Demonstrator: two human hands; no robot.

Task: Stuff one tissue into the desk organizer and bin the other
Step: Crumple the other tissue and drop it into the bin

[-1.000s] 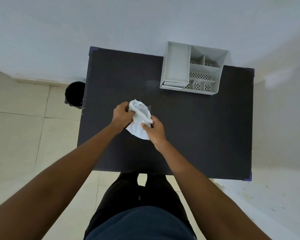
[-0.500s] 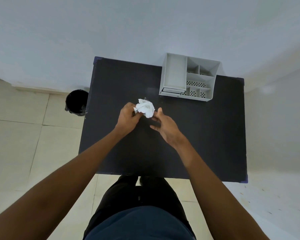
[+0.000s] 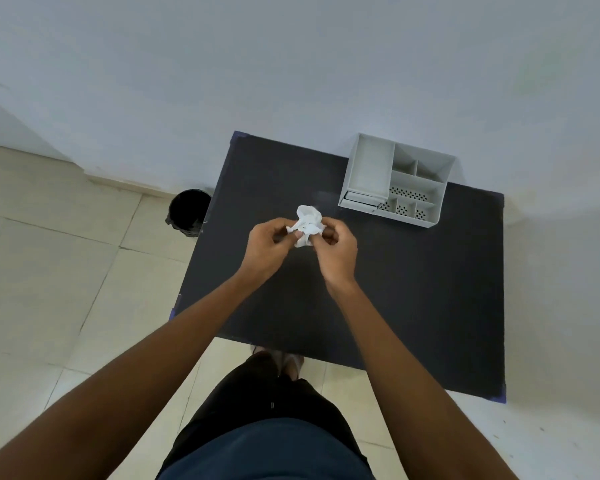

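The floor (image 3: 49,271) is made of big, smooth, cream tiles with thin lines between them. The wall (image 3: 291,64) is plain and pale, with no marks.

The desk (image 3: 413,289) is a dark rectangle with a flat, dull top and small blue-purple corners. It stands against the wall.

The desk organizer (image 3: 397,180) is a light grey plastic box, up and to the right of the fingers, well apart from them. It has one long part on its left side and several small parts on its right side. The floors of some small parts have rows of little round holes. No words can be read on it.

The bin (image 3: 189,212) is round and black, with a dark, shiny bag inside. It sits on the floor just beside the desk's left edge, out to the left of the fingers.

The tissue (image 3: 307,225) is white, soft and scrunched into a lumpy ball. It is held above the desk, pinched between both sets of fingers. The left hand (image 3: 267,249) grips its left side and the right hand (image 3: 336,252) grips its right side. The fingers of both hands are curled in tight on it. The top of the ball pokes up above the fingertips. Only one scrunched wad can be seen.
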